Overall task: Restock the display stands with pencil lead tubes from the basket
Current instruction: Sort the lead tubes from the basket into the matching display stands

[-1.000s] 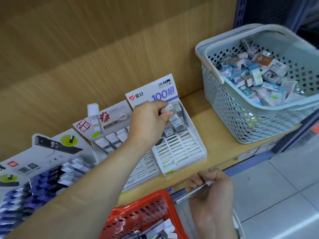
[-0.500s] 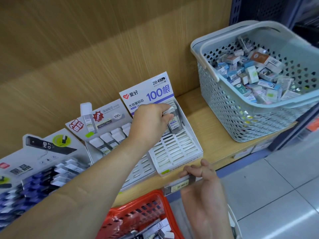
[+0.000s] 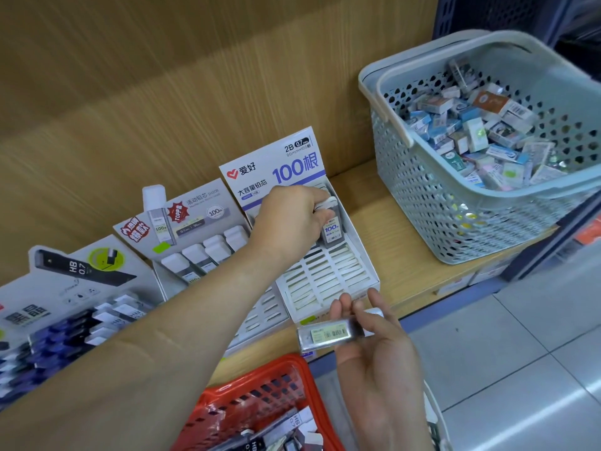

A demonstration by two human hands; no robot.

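My left hand (image 3: 292,219) reaches into the white "100" display stand (image 3: 328,281) and grips the white cap of a lead tube (image 3: 332,229) standing in its back row. Most of the stand's slots show bare. My right hand (image 3: 370,340) hovers at the shelf's front edge and holds another clear lead tube (image 3: 328,335) crosswise, barcode label up. At the bottom, a red basket (image 3: 260,385) holds several dark HB lead tubes.
Left of the white stand sit a grey stand (image 3: 201,252) with white-capped tubes and a stand of blue and black HB tubes (image 3: 65,320). A grey-green basket (image 3: 481,196) full of small boxes stands on the wooden shelf (image 3: 403,255) at the right. Tiled floor lies below.
My right hand has risen toward the shelf edge and turned the tube it holds so the barcode label faces up. My left hand stays on the tube in the stand.
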